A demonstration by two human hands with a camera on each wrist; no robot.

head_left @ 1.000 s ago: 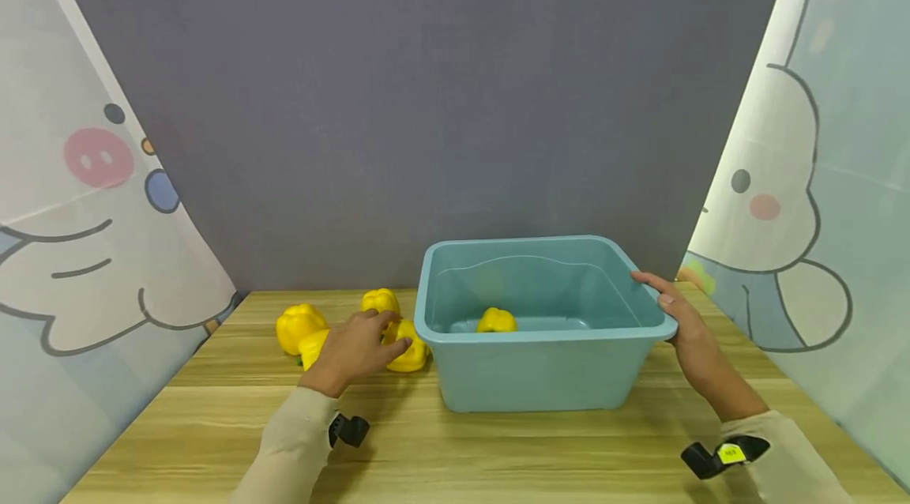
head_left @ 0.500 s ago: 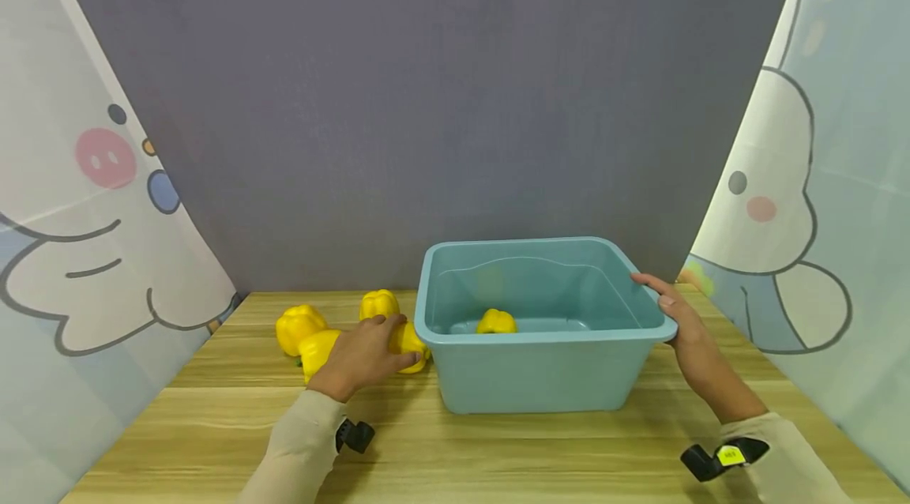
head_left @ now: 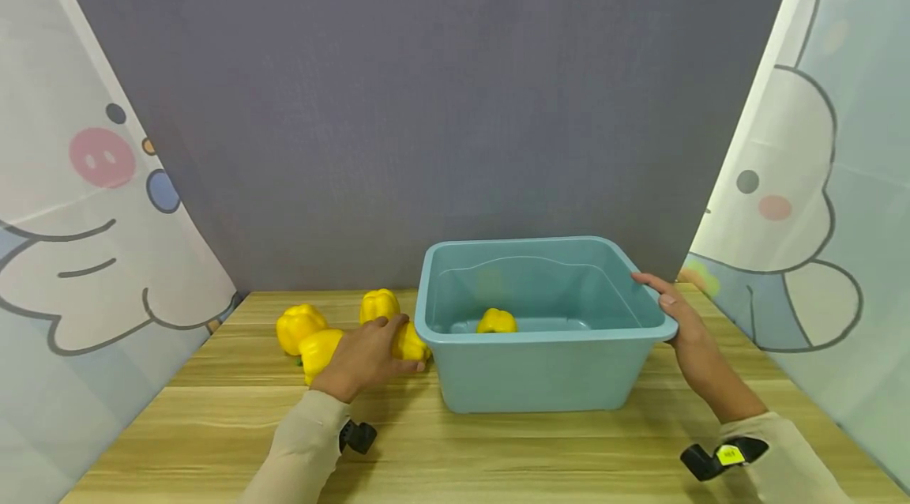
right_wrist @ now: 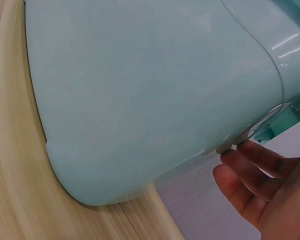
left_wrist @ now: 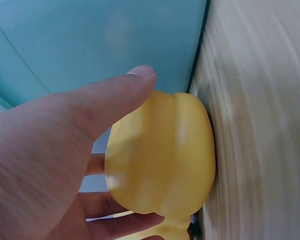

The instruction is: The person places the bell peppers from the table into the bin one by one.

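My left hand (head_left: 366, 355) grips a yellow bell pepper (head_left: 410, 343) lying against the left side of a blue plastic bin (head_left: 533, 374). In the left wrist view, the thumb lies along one side of that pepper (left_wrist: 162, 155) and the fingers reach round the other. At the bin's right end, my right hand (head_left: 686, 326) holds the rim, thumb over the top and fingers on the outer wall; in the right wrist view its curled fingers (right_wrist: 250, 175) are against the bin. Another yellow bell pepper (head_left: 496, 321) sits inside, partly hidden by the front wall.
Left of my left hand are two yellow bell peppers, one at the back (head_left: 300, 328) and one in front (head_left: 320, 352). A further pepper (head_left: 380, 305) stands behind the hand. The wooden table (head_left: 455, 456) meets a grey backdrop (head_left: 455, 133), with printed curtains on both sides.
My left hand has lowered and moved slightly right, from hovering over the pepper beside the bin to gripping it. The right hand and bin have stayed put.
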